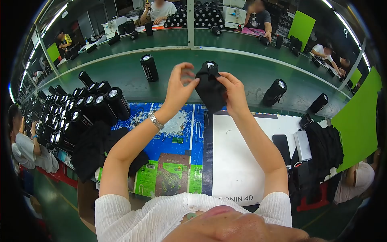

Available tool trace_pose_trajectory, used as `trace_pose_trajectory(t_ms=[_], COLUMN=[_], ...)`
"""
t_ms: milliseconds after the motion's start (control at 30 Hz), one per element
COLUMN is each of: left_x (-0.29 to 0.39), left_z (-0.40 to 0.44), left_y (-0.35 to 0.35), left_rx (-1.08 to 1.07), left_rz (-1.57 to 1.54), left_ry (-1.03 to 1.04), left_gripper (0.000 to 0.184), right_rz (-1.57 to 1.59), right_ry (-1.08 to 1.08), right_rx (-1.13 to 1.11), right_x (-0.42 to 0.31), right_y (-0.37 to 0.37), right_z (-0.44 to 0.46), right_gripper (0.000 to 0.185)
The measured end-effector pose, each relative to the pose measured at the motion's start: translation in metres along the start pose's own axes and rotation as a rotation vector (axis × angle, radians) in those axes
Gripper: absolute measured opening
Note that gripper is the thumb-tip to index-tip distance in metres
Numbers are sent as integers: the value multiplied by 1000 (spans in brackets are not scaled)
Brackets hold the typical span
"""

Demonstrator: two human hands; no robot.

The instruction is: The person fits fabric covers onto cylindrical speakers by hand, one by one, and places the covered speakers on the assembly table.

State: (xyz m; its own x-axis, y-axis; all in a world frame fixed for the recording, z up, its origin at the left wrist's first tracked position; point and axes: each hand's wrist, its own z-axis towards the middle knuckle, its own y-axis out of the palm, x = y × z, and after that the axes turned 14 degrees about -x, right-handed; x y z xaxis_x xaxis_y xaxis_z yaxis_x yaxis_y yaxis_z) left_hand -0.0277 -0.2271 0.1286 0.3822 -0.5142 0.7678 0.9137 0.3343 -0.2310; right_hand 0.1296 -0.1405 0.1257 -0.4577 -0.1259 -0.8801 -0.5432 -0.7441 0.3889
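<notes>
Black cloth (211, 92) between the hands (182, 80) (234, 86)

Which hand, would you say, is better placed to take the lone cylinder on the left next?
Probably the left hand: nearer the cylinder, fingers open, while the right hand grips the black cloth.

Both arms reach forward, elbows bent and well apart, and the forearms angle inward until the hands are near each other in front of the body. The left hand (181, 84) is open, its thumb pointing toward the right hand (235, 92) and its raised, curved fingers blurred. The right hand has its thumb and index finger drawn together in a pinch, its wrist below the fingers in view.
</notes>
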Motion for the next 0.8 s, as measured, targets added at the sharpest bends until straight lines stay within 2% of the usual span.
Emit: trace_pose_trajectory(t_ms=[67, 100, 200, 233, 333, 367, 467, 567, 633, 667, 767, 800], left_x=[22, 28, 22, 26, 13, 7, 2, -8, -11, -15, -30, -38], left_z=[3, 7, 5, 8, 9, 10, 23, 27, 29, 29, 28, 27], left_y=[-2, -7, 3, 3, 2, 6, 8, 13, 16, 16, 8, 6], left_rx=[-2, -179, -488, -466, -446, -380, -231, -316, -352, -379, -481, -531], left_rz=[609, 725, 758, 710, 222, -86, -589, -771, -880, -831, -707, -678], left_ry=[388, 565, 652, 592, 232, 92, -236, -315, -354, -369, -443, -492], left_gripper=[41, 47, 43, 36, 25, 18, 19, 19, 19, 19, 18, 18], right_rz=[23, 47, 71, 50, -47, -100, -122, -83, -80, -76, 238, 195], right_ry=[48, 60, 103, 115, 81, 40, -23, -27, 6, 23, 3, 18], right_rx=[15, 2, -36, -48, -80, -92, -213, -378, -412, -427, -289, -262], right_x=[-4, -6, -7, -8, -11, -12, -18, -18, -14, -12, -14, -11], right_y=[-2, -2, -4, -7, -14, -15, -17, -25, -42, -49, -56, -64], right_z=[1, 1, -1, -1, -1, -3, -6, -7, -4, -3, -4, -1], right_gripper=[17, 17, 18, 18, 17, 18, 20, 25, 24, 23, 17, 16])
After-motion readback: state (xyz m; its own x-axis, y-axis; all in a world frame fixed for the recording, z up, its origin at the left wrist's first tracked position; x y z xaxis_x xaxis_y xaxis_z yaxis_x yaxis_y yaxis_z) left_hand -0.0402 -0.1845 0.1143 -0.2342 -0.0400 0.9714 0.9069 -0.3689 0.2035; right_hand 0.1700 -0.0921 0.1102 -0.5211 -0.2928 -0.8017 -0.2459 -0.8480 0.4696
